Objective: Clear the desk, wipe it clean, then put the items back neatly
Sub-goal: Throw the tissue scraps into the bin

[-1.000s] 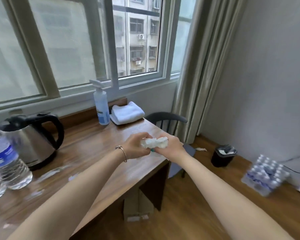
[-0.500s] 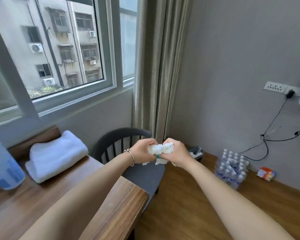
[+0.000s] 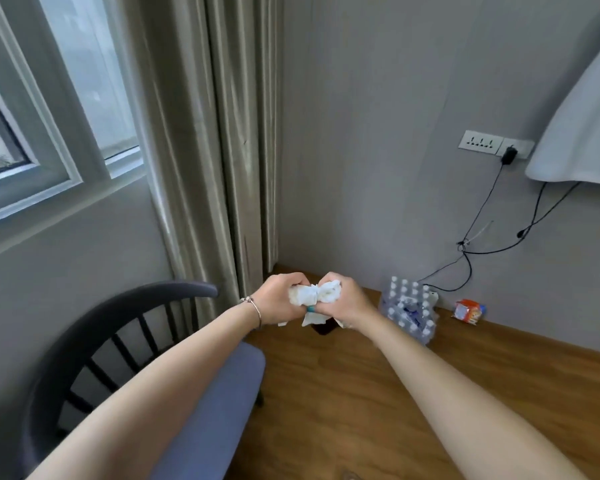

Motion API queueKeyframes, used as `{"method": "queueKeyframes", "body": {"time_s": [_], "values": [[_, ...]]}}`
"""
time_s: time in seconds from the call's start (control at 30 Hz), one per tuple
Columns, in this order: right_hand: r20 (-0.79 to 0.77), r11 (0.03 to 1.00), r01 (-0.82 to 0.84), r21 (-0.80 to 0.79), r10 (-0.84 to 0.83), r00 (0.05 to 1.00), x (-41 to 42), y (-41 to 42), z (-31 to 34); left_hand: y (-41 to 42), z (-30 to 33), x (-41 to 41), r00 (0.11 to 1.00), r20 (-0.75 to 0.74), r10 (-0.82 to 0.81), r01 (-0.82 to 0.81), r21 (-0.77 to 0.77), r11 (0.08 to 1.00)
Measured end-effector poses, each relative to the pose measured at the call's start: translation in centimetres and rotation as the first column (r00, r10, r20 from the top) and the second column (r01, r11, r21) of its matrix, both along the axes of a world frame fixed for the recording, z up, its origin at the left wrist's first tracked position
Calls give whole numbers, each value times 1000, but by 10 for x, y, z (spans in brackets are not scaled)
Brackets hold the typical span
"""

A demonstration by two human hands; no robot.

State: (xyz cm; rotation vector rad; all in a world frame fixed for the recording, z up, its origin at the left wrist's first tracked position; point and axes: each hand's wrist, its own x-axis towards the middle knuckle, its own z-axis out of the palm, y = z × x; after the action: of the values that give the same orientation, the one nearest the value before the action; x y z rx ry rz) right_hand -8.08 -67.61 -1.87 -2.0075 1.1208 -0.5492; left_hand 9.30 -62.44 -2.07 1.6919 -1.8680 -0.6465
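Observation:
A crumpled wad of white tissue (image 3: 314, 295) is held out in front of me over the floor. My left hand (image 3: 278, 299), with a bracelet at its wrist, grips the wad's left end. My right hand (image 3: 343, 303) grips its right end, and a loose flap of tissue hangs below the fingers. A small teal bit shows between the two hands. Just below the hands a dark bin (image 3: 323, 328) peeks out, mostly hidden by them. The desk is out of view.
A dark chair with a blue-grey seat (image 3: 219, 393) stands at lower left. A shrink-wrapped pack of water bottles (image 3: 409, 308) and an orange snack packet (image 3: 469, 310) sit on the wooden floor by the wall. Curtains hang in the corner; black cables trail from a wall socket (image 3: 480, 143).
My view has swung right, away from the desk with the kettle, spray bottle and towel, toward the room's corner. Both hands kept gripping the tissue wad and now hold it above the bin.

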Motion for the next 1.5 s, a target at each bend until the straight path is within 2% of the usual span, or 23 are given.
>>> {"method": "queueKeyframes", "body": {"time_s": [0.27, 0.47, 0.57, 0.8, 1.1, 1.33, 1.5], "values": [[-56, 997, -11, 72, 15, 998, -50, -153, -18, -149, -29, -52, 1000, -4, 12, -12, 50, 999], [-166, 985, -101, 138, 123, 978, -69, -239, -38, -223, -55, -78, 998, 1, 69, -69, 146, 987], [-203, 984, -91, 152, 121, 972, -68, -277, -51, -256, -68, -83, 994, -15, 112, -108, 164, 981], [-215, 967, -121, 226, 171, 962, -46, -360, -79, -334, -97, -67, 991, -9, 131, -126, 203, 971], [-238, 972, -104, 213, 155, 959, -6, -474, -125, -448, -136, -29, 995, -11, 98, -93, 228, 969], [-242, 960, -93, 264, 159, 957, 11, -529, -181, -501, -199, -12, 990, -45, 133, -119, 229, 966], [-244, 951, -48, 305, 127, 961, 19, -572, -260, -536, -282, -12, 969, -99, 226, -188, 296, 936]]}}
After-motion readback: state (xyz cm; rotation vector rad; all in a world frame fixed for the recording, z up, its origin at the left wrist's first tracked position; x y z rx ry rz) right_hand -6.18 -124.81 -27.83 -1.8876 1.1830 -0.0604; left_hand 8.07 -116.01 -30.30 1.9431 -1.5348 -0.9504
